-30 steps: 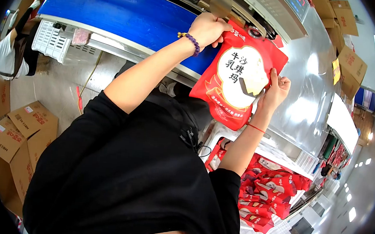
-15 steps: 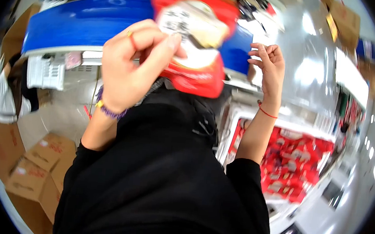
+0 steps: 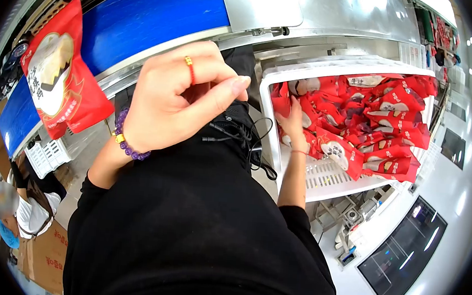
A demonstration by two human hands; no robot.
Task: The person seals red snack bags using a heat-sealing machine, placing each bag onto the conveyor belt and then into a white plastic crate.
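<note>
My left hand, with a ring and a purple bead bracelet, is raised in front of my chest. Its fingers are curled, the thumb against the index finger, and no bag shows between them. Left of it, apart from the fingers, a red-and-white printed food bag is tilted across the blue belt's edge. My right hand reaches into a white plastic crate, touching the red bags at its left side. Its visible fingers are stretched out; the rest are hidden among the bags. Several red bags fill the crate.
A blue conveyor belt runs along the far side, joined to a metal table. Black cables hang near my waist. At the left are a smaller white crate, cardboard boxes and another person.
The bag that was in my left hand is now apart from it, at the left. My right hand has gone down into the crate. The view has turned toward the crate.
</note>
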